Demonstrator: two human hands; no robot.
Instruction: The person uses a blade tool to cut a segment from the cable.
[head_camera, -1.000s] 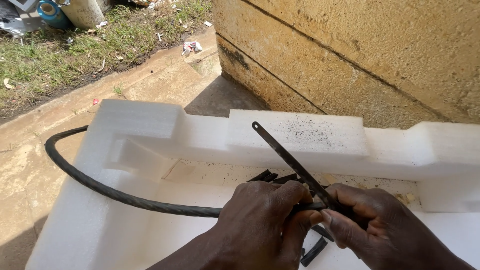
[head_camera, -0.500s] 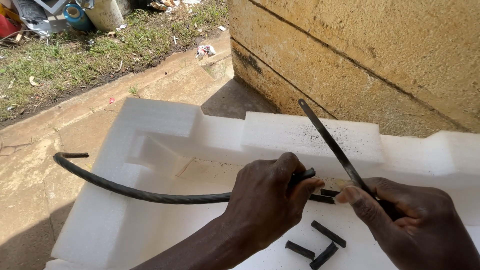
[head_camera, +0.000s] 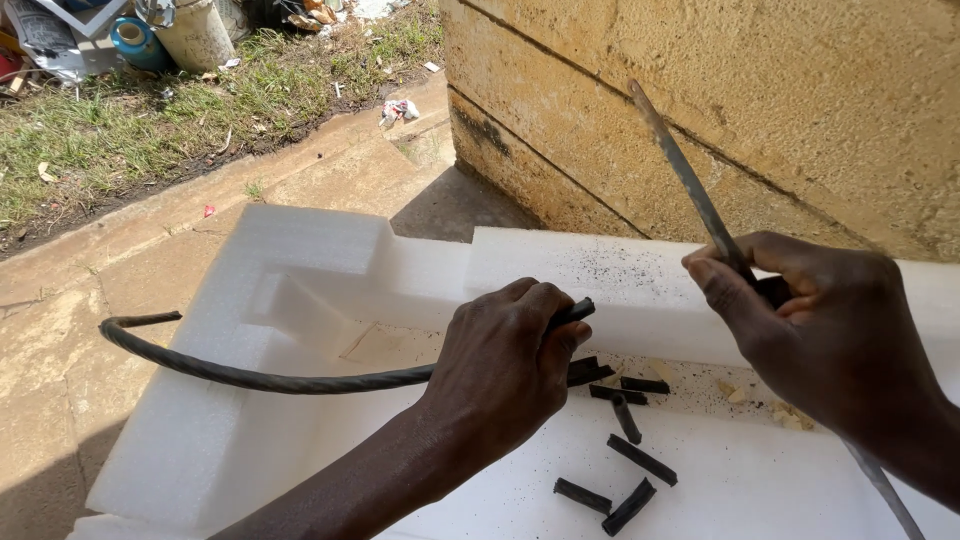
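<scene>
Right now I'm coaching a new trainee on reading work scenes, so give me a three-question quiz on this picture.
1. True or false: the left hand grips the black cable.
2. The right hand holds: A) a hammer, B) a thin metal blade, C) a brush?
3. What lies on the white foam block by the left hand?

Key: 1 true. 2 B. 3 short black cut pieces.

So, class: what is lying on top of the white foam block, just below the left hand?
On the white foam block lie several short black cut pieces and dark specks. The left hand grips the black cable, hiding that stretch of it and the foam beneath. The right hand holds a thin blade.
</scene>
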